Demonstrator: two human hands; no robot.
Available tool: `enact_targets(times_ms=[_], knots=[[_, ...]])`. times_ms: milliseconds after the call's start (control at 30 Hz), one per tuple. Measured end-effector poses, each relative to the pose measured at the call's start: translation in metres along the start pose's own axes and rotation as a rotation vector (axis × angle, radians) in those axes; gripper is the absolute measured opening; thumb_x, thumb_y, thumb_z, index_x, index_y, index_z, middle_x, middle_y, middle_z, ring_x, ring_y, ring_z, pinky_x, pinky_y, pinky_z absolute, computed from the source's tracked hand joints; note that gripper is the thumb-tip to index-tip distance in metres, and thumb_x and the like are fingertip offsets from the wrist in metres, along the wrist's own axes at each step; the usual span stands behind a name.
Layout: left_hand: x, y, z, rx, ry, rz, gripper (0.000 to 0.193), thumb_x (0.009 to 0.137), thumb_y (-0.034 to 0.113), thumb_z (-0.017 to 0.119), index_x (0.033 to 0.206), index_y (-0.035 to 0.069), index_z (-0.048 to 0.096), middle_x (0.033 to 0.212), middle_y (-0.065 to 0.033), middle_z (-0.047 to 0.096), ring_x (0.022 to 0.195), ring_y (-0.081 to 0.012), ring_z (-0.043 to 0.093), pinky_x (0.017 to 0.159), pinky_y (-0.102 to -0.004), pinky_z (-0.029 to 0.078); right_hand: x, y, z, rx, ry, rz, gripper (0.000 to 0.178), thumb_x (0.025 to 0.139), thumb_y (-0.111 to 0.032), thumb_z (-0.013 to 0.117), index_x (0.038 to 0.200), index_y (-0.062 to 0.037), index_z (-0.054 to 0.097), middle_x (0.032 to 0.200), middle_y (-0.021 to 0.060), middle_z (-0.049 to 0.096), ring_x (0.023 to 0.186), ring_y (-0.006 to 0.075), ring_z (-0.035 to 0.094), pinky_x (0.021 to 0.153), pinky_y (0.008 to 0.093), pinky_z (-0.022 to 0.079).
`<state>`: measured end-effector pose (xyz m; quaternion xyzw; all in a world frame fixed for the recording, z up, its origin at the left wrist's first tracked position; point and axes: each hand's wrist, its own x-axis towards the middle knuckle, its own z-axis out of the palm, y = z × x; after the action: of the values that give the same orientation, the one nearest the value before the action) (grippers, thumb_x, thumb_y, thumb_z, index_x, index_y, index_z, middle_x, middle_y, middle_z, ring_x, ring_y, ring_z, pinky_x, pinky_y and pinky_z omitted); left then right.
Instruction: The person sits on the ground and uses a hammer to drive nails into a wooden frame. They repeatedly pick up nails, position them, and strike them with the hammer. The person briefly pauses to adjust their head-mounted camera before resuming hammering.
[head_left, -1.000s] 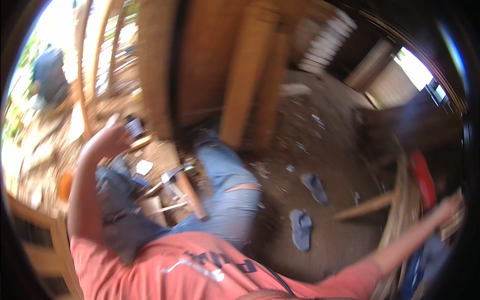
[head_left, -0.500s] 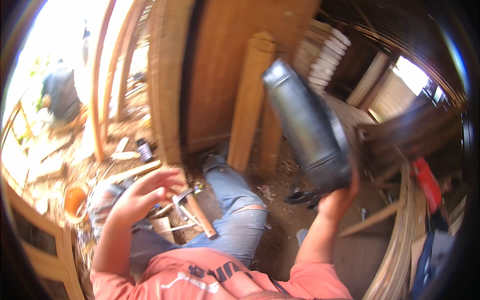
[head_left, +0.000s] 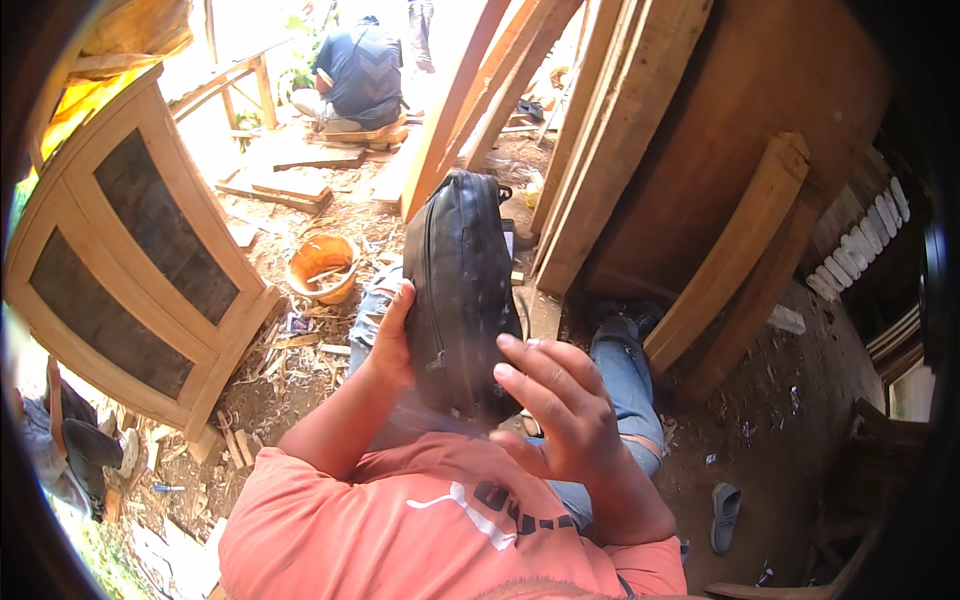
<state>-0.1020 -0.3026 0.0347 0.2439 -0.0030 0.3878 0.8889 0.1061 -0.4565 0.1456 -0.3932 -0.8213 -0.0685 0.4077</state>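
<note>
- I see the bag (head_left: 460,290) blocking the right hand (head_left: 565,410) leftward.
- I have room over the floor (head_left: 750,430) between the leaning board (head_left: 748,245) and the shoe (head_left: 725,522).
- Beyond the bag's left side, a bucket (head_left: 344,289) obstructs me.

Visible marking: dark block lettering (head_left: 495,497) on a shirt (head_left: 400,550).
Runs across the salmon-pink front, partly distorted by folds, beside a white emblem (head_left: 488,527).

Salmon-pink T-shirt (head_left: 400,535), short sleeves; chest print: white swooping silhouette (head_left: 465,510) beside dark block lettering (head_left: 493,495). Faded blue jeans (head_left: 622,375), whitish wear on left leg, slit across right knee. Thin black cord (head_left: 625,587) by the shirt's right sleeve.
</note>
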Motion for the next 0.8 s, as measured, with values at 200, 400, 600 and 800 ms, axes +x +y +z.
enact_targets(times_ms=[200,400,600,800], knots=[[-0.016,0.005,-0.004,-0.036,0.019,0.032,0.082,0.106,0.065,0.047,0.166,0.009,0.037,0.159,-0.0206,0.052,0.142,-0.0375,0.057,0.119,-0.0569,0.048,0.017,-0.006,0.018,0.082,-0.051,0.013,0.049,0.092,-0.039,0.083,0.125,-0.0036,0.075,0.141,0.0202,0.067,0.112,0.0377,0.069,0.097,0.0447,0.057],[-0.046,0.012,-0.018,0.005,0.13,0.006,0.081,0.106,0.061,0.053,0.163,0.006,0.04,0.156,-0.0212,0.055,0.139,-0.037,0.06,0.117,-0.0554,0.05,0.011,-0.027,0.029,0.361,-0.079,0.198,0.033,0.08,-0.015,0.094,0.109,-0.0059,0.082,0.117,0.0136,0.069,0.1,0.0273,0.072,0.084,0.0367,0.061],[-0.08,0.026,-0.036,0.067,0.114,-0.051,0.074,0.107,0.053,0.06,0.156,0.0,0.048,0.147,-0.0199,0.064,0.131,-0.033,0.066,0.113,-0.0501,0.053,0.009,-0.032,0.021,0.57,-0.329,0.413,0.027,0.082,0.001,0.087,0.107,-0.0027,0.079,0.099,0.0088,0.071,0.089,0.022,0.074,0.076,0.0361,0.06],[-0.098,0.045,-0.029,0.217,0.228,-0.163,0.071,0.103,0.045,0.07,0.152,-0.002,0.05,0.14,-0.0224,0.068,0.123,-0.032,0.071,0.107,-0.0477,0.058,0.017,-0.035,0.021,0.392,-0.363,0.215,0.018,0.087,-0.001,0.081,0.102,-0.0051,0.073,0.1,0.0112,0.073,0.09,0.0297,0.074,0.079,0.0399,0.059]])
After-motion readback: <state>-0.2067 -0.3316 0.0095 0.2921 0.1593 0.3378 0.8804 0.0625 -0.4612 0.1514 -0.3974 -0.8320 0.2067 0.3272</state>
